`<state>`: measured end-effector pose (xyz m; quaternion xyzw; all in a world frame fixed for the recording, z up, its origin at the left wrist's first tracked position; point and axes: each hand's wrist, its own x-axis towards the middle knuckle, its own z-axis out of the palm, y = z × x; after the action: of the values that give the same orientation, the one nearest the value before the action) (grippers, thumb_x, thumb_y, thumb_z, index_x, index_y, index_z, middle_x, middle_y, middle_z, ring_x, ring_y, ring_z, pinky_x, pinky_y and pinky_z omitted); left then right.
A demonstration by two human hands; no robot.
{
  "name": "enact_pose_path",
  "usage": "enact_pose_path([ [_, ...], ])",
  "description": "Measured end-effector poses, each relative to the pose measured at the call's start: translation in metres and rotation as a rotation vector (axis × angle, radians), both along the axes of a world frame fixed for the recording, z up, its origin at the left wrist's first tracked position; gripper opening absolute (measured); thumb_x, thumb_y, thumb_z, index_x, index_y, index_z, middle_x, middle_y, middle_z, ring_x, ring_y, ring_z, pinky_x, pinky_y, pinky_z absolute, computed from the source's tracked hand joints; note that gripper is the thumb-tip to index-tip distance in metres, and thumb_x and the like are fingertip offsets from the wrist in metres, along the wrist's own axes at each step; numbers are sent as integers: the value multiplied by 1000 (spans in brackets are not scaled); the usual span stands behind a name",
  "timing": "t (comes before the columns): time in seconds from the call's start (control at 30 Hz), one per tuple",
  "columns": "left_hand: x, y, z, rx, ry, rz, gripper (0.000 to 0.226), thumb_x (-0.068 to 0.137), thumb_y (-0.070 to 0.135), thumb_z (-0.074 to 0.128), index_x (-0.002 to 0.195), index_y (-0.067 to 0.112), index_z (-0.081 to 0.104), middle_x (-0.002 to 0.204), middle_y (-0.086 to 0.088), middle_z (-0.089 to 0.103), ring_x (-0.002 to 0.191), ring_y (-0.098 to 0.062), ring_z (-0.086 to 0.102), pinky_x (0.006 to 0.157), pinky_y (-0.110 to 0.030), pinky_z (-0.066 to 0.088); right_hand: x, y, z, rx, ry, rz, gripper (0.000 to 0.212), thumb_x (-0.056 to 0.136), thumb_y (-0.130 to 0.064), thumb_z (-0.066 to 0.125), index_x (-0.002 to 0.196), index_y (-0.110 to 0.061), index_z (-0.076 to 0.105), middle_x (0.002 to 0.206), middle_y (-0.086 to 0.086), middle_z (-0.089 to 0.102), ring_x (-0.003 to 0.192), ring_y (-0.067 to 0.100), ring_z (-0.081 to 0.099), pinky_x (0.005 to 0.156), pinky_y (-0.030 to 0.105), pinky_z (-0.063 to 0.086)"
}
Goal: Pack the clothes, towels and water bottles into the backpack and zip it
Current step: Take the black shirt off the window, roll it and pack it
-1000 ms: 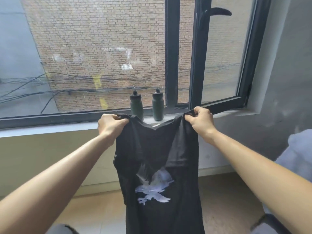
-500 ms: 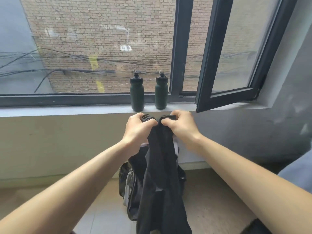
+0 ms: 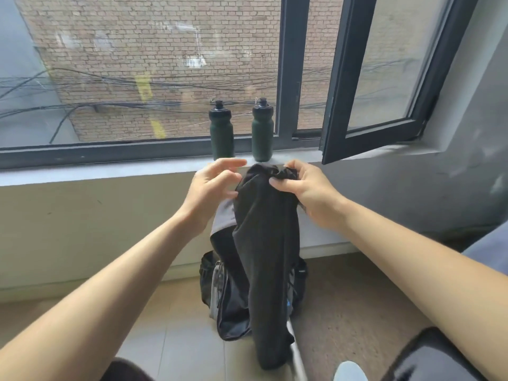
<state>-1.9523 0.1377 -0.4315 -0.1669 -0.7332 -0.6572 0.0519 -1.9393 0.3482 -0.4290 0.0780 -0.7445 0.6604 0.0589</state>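
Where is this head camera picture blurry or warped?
Head view: motion blur smears the lower end of the black fabric garment; head view: the wide lens bows the dark metal window frame; head view: the two dark green plastic water bottles are sharp but backlit.

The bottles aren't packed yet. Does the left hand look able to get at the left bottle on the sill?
Probably yes: the left hand is open, just below the left bottle, nothing between; the right hand holds the black shirt.

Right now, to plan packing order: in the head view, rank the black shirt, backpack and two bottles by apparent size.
1. black shirt, nearest.
2. backpack, partly hidden.
3. left bottle and right bottle: alike, farthest away.
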Motion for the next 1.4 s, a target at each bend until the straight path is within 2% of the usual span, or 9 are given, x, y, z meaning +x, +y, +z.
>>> enact_pose_path([
  [0.17,-8,-21,-31,-233,-289,-103,118,53,70,81,154,24,40,153,0,49,137,-18,51,118,-47,40,3,10,13,-256,-96,82,31,94,-4,66,123,2,60,109,17,73,102,28,72,89,35,60],
  [0.27,0,-8,-38,-237,-357,-251,84,69,62,84,136,18,61,134,3,70,127,-19,64,110,-43,49,2,13,16,-251,-67,90,43,92,-9,71,129,6,55,126,25,67,119,38,65,106,49,50],
  [0.4,-3,12,-12,230,-221,-88,22,99,15,65,116,2,70,104,-9,79,95,-19,76,77,-25,60,4,16,17,-195,-32,85,33,78,-16,82,101,-9,61,103,17,63,99,33,64,104,50,47],
  [0.7,-5,19,3,349,-140,-66,37,103,25,61,129,-2,64,123,-22,72,103,-25,74,87,-34,60,22,11,27,-16,-157,230,13,96,-13,68,107,-7,72,99,4,79,93,16,76,71,20,58],
  [0.87,-6,18,-8,164,-49,164,38,98,32,70,124,7,61,111,-6,72,99,-16,70,76,-18,55,17,-1,32,-227,-196,121,22,97,-13,66,114,2,70,103,12,77,90,22,75,76,30,60],
  [0.97,-1,18,-18,78,74,405,33,91,42,72,106,17,57,98,2,63,91,-15,62,78,-26,51,13,-5,40,-347,-185,5,18,99,-11,61,114,-1,67,96,11,72,81,21,69,67,33,60],
  [1.1,23,29,-36,46,49,102,42,74,59,60,91,21,57,84,1,62,75,-13,60,73,-29,49,11,-4,53,-449,-107,-92,8,100,-11,60,106,-7,64,95,12,68,81,23,68,62,38,60],
  [1.27,44,57,-81,-46,-99,-206,76,76,68,72,142,37,50,136,16,64,127,-8,60,108,-41,46,16,-2,64,-581,-29,-163,8,101,-6,57,109,-4,58,100,18,62,87,29,67,59,39,61],
  [1.4,49,83,-97,-265,-165,76,97,63,59,84,147,40,39,132,17,65,120,-11,64,103,-44,54,21,-2,69,-724,5,-132,4,102,-1,53,102,-2,49,107,26,59,97,39,67,74,51,63],
])
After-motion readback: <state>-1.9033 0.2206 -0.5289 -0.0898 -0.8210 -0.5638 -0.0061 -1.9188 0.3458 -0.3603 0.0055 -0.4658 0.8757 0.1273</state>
